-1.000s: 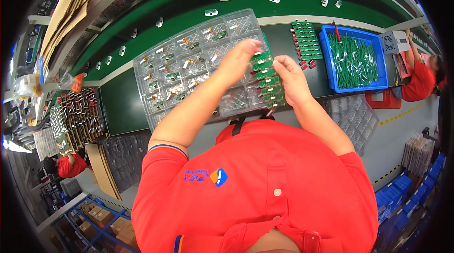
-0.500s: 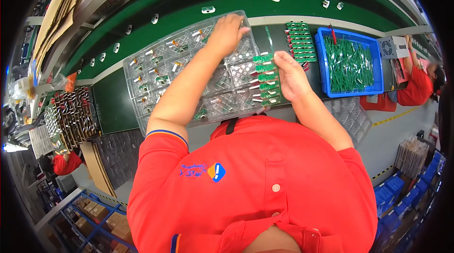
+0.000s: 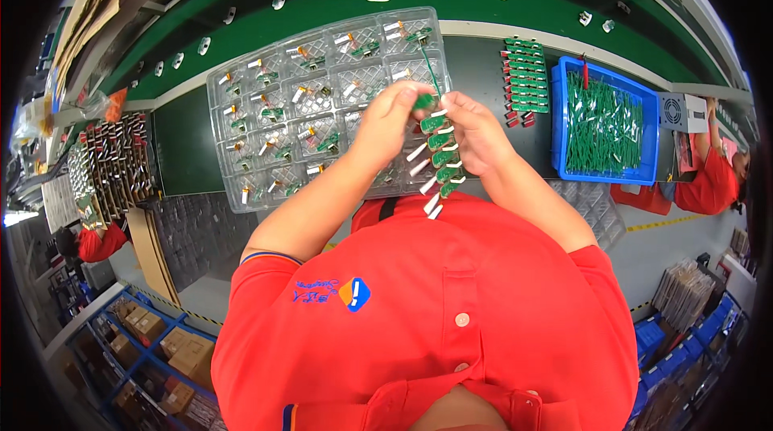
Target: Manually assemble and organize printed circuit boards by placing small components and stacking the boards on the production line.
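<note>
My right hand (image 3: 477, 135) was grasping a strip of small green circuit boards (image 3: 440, 159), which hung down from my fingers toward my chest, along the inner side of the palm. My left hand (image 3: 392, 121) was closed around the top board of the same strip, pinching it with the fingertips, so both hands met at its upper end. Under and beyond my left hand lay the clear plastic tray (image 3: 233, 121) with small parts in its compartments. Further out from my right hand stood a blue bin (image 3: 564, 165) full of green parts.
</note>
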Motion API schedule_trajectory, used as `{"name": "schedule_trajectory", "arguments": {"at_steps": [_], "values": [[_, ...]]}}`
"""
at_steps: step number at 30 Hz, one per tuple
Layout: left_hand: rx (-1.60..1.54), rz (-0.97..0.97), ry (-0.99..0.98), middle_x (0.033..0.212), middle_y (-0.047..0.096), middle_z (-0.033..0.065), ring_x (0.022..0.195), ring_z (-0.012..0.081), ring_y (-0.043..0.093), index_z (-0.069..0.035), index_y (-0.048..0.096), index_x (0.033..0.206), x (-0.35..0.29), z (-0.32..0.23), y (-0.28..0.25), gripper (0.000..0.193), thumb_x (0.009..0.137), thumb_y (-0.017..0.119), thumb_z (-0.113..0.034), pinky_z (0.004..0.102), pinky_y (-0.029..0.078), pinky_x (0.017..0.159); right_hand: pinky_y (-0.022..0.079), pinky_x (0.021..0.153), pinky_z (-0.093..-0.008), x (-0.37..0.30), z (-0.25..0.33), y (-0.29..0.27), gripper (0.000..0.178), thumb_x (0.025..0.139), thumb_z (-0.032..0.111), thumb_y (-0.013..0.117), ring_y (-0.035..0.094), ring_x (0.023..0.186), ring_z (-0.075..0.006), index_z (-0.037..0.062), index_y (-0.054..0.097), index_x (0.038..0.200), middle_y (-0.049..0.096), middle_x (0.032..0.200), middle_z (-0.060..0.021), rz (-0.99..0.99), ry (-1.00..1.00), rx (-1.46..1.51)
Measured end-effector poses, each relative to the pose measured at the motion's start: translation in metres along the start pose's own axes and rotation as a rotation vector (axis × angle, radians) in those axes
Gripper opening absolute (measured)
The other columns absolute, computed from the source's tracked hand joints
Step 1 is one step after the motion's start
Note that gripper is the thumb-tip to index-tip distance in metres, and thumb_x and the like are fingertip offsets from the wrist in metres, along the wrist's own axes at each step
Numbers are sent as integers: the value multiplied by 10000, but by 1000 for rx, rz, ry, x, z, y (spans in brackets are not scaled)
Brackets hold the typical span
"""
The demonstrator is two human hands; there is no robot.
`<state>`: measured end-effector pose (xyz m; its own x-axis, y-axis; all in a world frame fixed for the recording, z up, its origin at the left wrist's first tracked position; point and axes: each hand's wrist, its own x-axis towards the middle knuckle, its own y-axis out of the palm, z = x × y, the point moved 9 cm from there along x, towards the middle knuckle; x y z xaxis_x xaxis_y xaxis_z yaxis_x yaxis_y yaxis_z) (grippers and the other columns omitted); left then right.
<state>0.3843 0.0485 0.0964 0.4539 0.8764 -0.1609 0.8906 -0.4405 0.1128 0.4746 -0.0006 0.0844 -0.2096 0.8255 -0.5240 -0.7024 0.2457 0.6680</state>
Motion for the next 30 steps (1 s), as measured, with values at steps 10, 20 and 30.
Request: {"name": "schedule_trajectory", "arguments": {"at_steps": [10,20,30], "values": [[522,-6,338,964,548,130,939,257,516,-17,538,1019,-19,-31,-25,277,890,434,-239,320,383,844,464,647,-251,4,-2,-5,81,869,152,510,537,724,-108,74,489,873,543,787,-17,-87,-199,-87],[-143,15,-25,938,549,47,846,109,493,-20,532,1053,-13,-10,6,294,892,469,-257,245,400,768,365,646,-176,-19,16,-6,73,858,132,523,461,713,-40,59,523,853,509,767,38,-139,-438,-562],[-475,396,-322,958,581,79,878,139,553,8,504,1112,-7,6,32,363,882,491,-273,257,439,777,476,723,-304,-35,-17,-24,228,866,239,510,583,830,-149,34,526,964,599,932,-61,28,-67,-38]]}}
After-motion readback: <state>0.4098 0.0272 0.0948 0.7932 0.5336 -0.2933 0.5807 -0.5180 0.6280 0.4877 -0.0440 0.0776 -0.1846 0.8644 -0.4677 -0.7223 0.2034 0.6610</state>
